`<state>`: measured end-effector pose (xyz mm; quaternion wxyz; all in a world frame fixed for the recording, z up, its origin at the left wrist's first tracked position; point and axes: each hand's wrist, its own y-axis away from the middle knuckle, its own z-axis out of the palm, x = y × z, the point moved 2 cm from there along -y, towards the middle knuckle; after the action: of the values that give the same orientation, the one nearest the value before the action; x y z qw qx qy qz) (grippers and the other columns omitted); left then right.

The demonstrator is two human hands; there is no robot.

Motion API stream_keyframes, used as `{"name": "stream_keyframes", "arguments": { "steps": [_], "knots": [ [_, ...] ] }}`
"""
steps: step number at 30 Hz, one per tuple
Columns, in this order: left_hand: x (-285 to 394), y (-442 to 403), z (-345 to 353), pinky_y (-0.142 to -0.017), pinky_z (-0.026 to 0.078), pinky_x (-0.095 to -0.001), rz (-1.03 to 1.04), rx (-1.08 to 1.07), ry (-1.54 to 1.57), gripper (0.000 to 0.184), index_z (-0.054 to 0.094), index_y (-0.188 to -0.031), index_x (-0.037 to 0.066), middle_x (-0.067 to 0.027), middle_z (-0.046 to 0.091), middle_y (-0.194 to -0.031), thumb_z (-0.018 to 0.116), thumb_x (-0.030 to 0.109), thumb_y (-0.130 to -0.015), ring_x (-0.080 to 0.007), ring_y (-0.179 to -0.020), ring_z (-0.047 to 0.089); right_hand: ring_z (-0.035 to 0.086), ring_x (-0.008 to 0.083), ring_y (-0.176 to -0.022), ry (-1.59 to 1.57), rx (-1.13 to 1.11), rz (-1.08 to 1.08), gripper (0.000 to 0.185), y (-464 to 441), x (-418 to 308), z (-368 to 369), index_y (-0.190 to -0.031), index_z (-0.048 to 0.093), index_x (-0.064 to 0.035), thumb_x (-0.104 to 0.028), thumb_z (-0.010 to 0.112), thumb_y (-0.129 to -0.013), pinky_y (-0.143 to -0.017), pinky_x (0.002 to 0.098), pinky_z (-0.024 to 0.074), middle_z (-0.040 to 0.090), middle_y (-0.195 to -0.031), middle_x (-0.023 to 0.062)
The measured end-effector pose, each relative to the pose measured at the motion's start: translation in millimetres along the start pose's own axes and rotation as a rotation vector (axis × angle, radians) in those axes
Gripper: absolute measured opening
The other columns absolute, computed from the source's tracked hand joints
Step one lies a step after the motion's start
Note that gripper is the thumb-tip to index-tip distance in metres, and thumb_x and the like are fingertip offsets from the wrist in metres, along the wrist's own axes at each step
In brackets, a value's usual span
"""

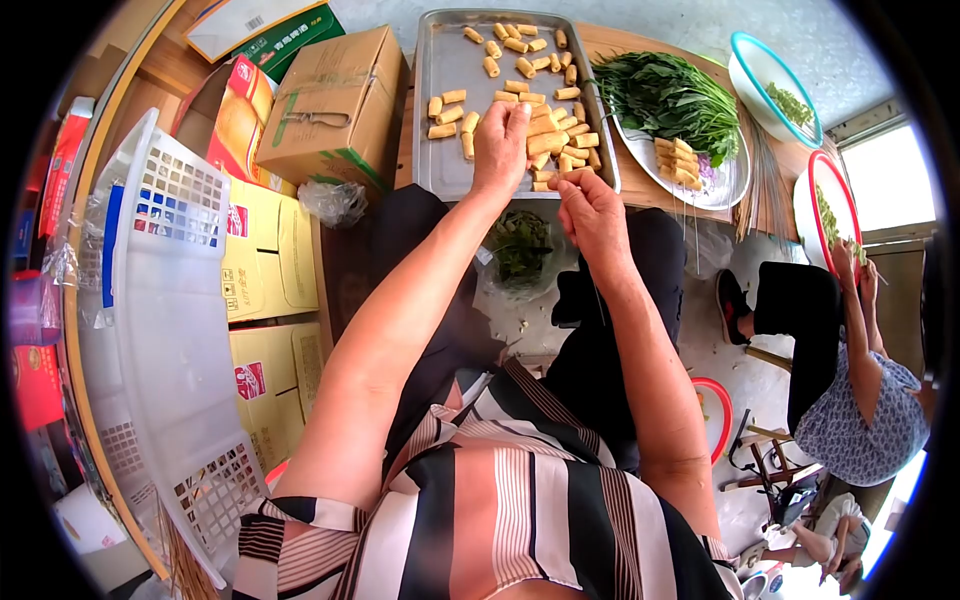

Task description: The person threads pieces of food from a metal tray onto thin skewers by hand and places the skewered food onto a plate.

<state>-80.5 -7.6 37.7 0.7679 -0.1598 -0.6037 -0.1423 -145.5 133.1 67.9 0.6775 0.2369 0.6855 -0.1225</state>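
Observation:
Over the front of a metal tray (440, 165), my left hand (500, 150) is closed on some short yellow-brown rolls (545, 142) that look like tofu skin. Just to the right, my right hand (595, 215) is closed in a pinch beside these rolls. A thin stick, apparently a skewer (602, 305), shows below that hand; its upper part is hidden. Many loose rolls (526, 68) lie across the tray. On a white plate (735, 185) to the right are rolls threaded on skewers (678, 163) and a heap of green leaves (670, 100).
Thin sticks (765, 185) lie beside the plate on the wooden table (610, 40). Two basins (735, 75) with greens stand at the right, where another person (865, 400) handles greens. Cardboard boxes (330, 110) and a white plastic basket (165, 330) are at the left.

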Motion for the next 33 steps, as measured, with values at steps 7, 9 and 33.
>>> {"name": "stream_keyframes", "arguments": {
  "steps": [7,9,33],
  "knots": [
    [1,12,12,-0.039,0.040,-0.0233,-0.005,-0.116,-0.064,0.024,0.054,-0.087,0.002,0.0002,0.050,-0.062,0.053,0.026,-0.093,-0.0070,-0.046,0.047,0.039,0.0033,-0.047,-0.011,0.058,-0.026,0.015,-7,2,-3,-0.088,0.060,-0.0010,-0.013,0.052,-0.091,-0.043,0.0204,0.0294,0.045,-0.055,-0.0034],
    [0,12,13,-0.040,0.040,-0.0224,-0.036,-0.197,-0.015,0.028,0.054,-0.089,0.001,-0.0013,0.052,-0.064,0.052,0.029,-0.094,-0.0075,-0.049,0.050,0.038,0.0035,-0.047,-0.070,0.065,-0.002,0.015,-5,-4,-5,-0.089,0.060,-0.0013,-0.013,0.051,-0.092,-0.042,0.0202,0.0286,0.044,-0.054,-0.0036],
    [-81,-19,14,-0.073,0.050,-0.0381,-0.129,-0.611,-1.215,0.019,0.069,-0.078,0.005,-0.0158,0.066,-0.082,0.058,0.019,-0.070,-0.0310,-0.083,0.064,0.032,0.0052,-0.046,-0.373,0.144,-0.043,0.019,4,-8,-35,-0.096,0.057,0.0001,-0.017,0.049,-0.095,-0.043,0.0195,0.0260,0.042,-0.055,-0.0023]
  ]
}}
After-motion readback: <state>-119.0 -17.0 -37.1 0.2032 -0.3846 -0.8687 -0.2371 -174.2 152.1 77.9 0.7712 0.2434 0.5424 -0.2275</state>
